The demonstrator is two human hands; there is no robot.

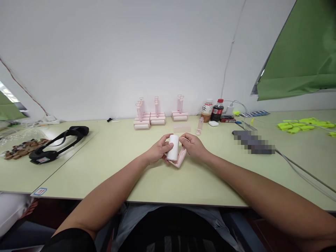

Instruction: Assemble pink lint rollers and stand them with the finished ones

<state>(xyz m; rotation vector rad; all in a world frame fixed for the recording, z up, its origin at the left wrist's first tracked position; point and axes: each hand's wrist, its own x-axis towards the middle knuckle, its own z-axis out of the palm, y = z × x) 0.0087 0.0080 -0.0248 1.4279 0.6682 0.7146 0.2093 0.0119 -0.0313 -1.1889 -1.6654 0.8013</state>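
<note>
A: Where's the white roll (173, 147) w/ respect to the hands?

B: Upright betw. both, mid-bench (110, 154), nearer the front edge than the back; left hand (157, 151) curled round its left side, thumb and fingers on it; right hand (193, 146) closed on the pink holder (181, 159) that cups the roll's right side and bottom; roll touching both the holder and the left fingers.

A: Anything hard to make out?

B: How the roll sits in the holder, can't tell; right fingertips partly behind the holder's loop; a pixelated patch (253, 142) hides sth. on the bench's right side; black strapped headset (56, 144) at the left part is plain enough, brown bits (22, 147) past it near the left edge too small to name; yellow-green pieces (304, 125) toward the back right corner, partly cut off.

A: Counts?

B: 1 roll in hand, 1 holder; pink roller sets (156, 118) stacked along the back edge in approx. 3 clusters, exact no. can't tell; 1 clear pink cover (182, 128) and 1 small pink handle (200, 126) just behind the hands; 2 bottles (213, 110) at the back edge, 1 w/ white cap, 1 dark w/ red cap; 1 white small case (213, 123) beside them.
</note>
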